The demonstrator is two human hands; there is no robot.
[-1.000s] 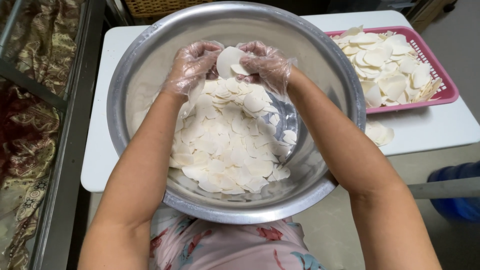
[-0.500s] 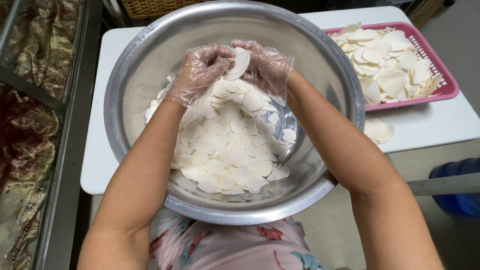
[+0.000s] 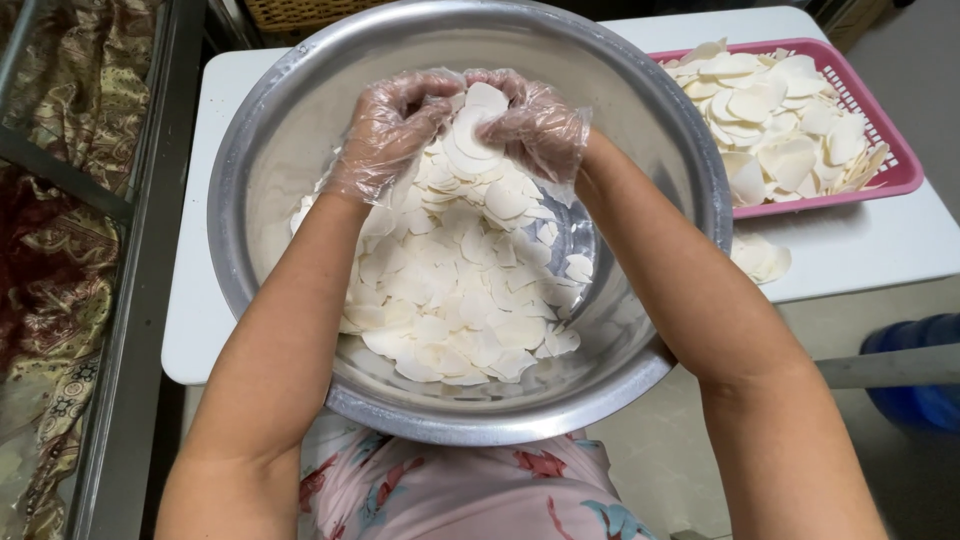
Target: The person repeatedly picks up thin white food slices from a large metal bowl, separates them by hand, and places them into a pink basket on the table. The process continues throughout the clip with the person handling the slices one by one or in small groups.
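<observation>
On the white table (image 3: 860, 250), a steel bowl (image 3: 300, 110)

- One head-worn view looks steeply down from above the person's chest, close over a large round steel bowl (image 3: 300, 110) that fills most of the frame.
- It faces forward across a white table (image 3: 870, 250); a pink plastic basket (image 3: 900, 175) sits at upper right.
- Both forearms enter from the bottom edge.
</observation>
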